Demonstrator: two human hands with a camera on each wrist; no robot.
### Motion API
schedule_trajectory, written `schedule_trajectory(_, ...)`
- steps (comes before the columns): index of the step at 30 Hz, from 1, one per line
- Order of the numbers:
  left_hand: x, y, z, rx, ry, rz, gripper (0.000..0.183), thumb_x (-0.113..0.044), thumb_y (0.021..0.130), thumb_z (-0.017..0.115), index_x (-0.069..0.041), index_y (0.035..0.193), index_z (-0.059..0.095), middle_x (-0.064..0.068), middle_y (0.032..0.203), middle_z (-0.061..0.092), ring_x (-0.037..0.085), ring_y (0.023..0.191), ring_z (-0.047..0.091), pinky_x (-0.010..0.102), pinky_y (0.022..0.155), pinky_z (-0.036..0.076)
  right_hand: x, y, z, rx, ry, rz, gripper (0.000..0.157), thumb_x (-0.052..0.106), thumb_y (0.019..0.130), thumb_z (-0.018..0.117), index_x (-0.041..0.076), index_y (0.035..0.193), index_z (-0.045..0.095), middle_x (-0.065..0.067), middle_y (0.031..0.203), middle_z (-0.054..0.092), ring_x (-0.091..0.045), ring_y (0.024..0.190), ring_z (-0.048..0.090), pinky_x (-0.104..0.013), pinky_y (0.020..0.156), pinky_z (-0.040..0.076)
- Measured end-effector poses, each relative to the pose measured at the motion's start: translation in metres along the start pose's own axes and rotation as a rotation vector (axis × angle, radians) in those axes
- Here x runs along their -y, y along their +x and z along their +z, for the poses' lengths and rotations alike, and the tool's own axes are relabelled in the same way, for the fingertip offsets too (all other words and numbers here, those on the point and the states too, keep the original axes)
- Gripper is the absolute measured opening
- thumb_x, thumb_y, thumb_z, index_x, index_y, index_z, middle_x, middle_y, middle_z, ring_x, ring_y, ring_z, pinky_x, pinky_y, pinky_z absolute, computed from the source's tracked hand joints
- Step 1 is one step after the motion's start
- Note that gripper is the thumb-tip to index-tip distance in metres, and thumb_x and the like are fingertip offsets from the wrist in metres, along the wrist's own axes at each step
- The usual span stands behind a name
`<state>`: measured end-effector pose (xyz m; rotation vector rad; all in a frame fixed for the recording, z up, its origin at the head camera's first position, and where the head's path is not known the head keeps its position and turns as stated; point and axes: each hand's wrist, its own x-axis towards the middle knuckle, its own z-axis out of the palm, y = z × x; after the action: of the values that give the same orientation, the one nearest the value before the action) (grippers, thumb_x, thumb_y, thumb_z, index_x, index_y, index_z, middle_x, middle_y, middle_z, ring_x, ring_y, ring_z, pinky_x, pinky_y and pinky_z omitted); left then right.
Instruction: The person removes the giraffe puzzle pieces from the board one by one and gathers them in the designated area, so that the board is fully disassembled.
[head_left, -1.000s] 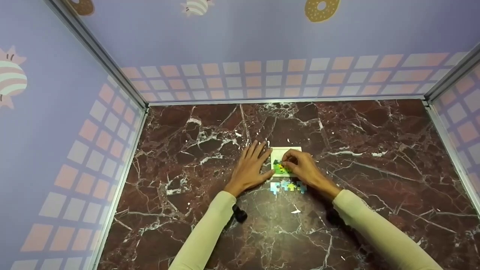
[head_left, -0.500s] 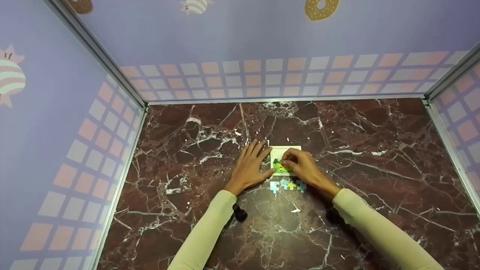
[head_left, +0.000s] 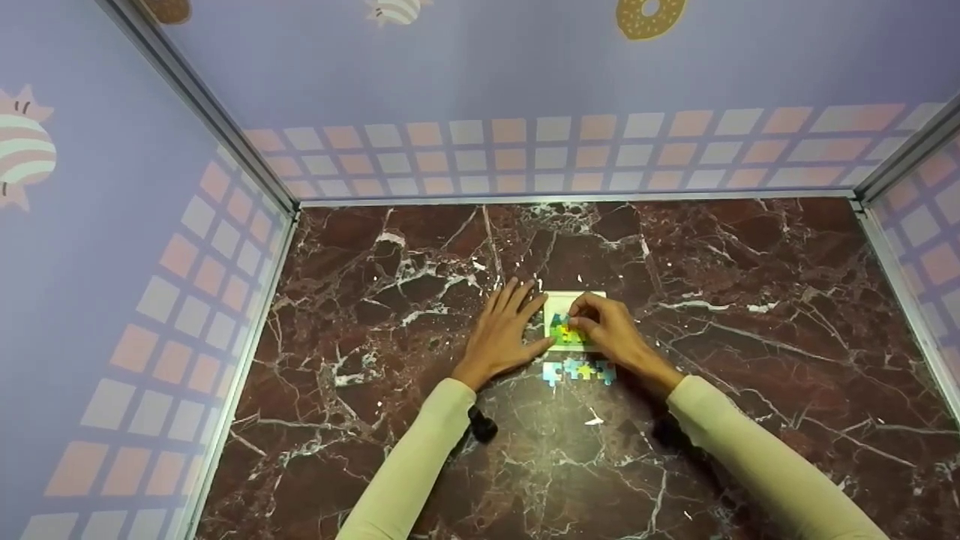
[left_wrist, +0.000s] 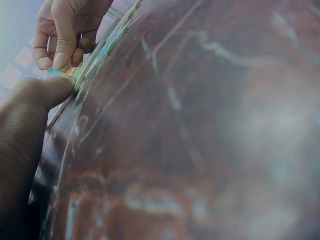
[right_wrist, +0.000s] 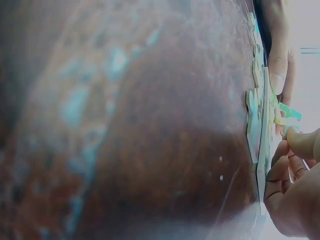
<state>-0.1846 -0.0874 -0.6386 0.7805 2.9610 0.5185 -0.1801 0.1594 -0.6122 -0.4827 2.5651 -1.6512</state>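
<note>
A small pale puzzle tray [head_left: 557, 301] lies on the marble-patterned table, with joined green and yellow puzzle pieces [head_left: 562, 339] in its lower part. My left hand [head_left: 499, 331] rests spread out at the tray's left side, its thumb [left_wrist: 60, 89] at the tray's edge. Over the tray, my right hand [head_left: 613, 331] pinches a teal-green puzzle piece [right_wrist: 291, 112] between thumb and index finger. That piece stands tilted above the joined ones in the right wrist view, and the fingers cover part of it.
Several loose blue and yellow puzzle pieces [head_left: 581, 371] lie in a row just in front of the tray. Purple panels with a checked band [head_left: 510, 157] wall in the table at the back and both sides. A black wrist device [head_left: 482, 426] sits beneath the left sleeve.
The pinched puzzle piece has tilted slightly, and more of its teal face shows beside the right fingertips. Both hands stay in nearly the same place; the head view has shifted a little.
</note>
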Motion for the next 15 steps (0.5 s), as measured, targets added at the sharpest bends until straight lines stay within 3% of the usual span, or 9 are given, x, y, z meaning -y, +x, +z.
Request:
schedule_trajectory(7, 0.0001, 0.0005, -0.0002, -0.015, -0.006, 0.01, 0.084, -0.073, 0.102, 0.057, -0.027, 0.172, 0.043, 0.005, 0.183, 0.025, 0.032, 0.171, 0.012, 0.052, 0.139, 0.005, 0.0006, 0.0007, 0.0008, 0.005, -0.06, -0.023, 0.007, -0.003, 0.1, 0.077, 0.004, 0.099, 0.073, -0.006, 0.09, 0.078, -0.018, 0.079, 0.07, -0.023, 0.073, 0.053)
schedule_trajectory(15, -0.0001, 0.0011, -0.0014, -0.003, 0.015, 0.006, 0.086, -0.074, 0.102, 0.056, -0.028, 0.172, 0.041, 0.004, 0.183, 0.024, 0.032, 0.171, 0.01, 0.052, 0.139, 0.004, 0.0029, -0.0009, 0.0026, -0.009, -0.199, -0.06, 0.009, 0.005, 0.101, 0.078, 0.012, 0.101, 0.073, -0.002, 0.095, 0.081, -0.019, 0.084, 0.076, -0.04, 0.076, 0.059)
